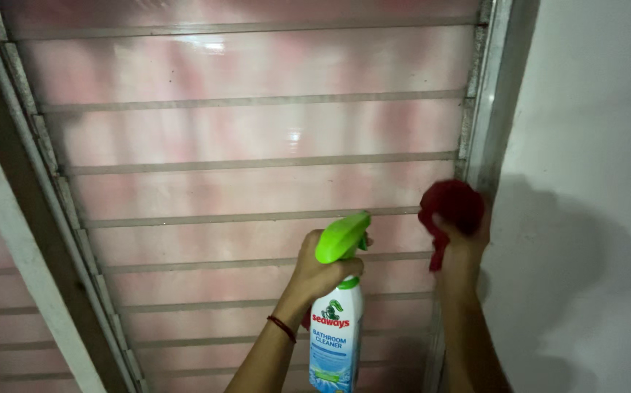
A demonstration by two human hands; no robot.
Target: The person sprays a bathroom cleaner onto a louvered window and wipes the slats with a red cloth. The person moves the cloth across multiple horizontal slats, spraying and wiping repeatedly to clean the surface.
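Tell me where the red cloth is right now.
In the head view, the red cloth is bunched in the right hand, pressed against the louvred window beside its right frame, right of the spray bottle.

A white spray bottle [337,331] with a bright green trigger head (blue on its label) and a red cloth [452,207] are seen against pink-streaked slats [257,131].
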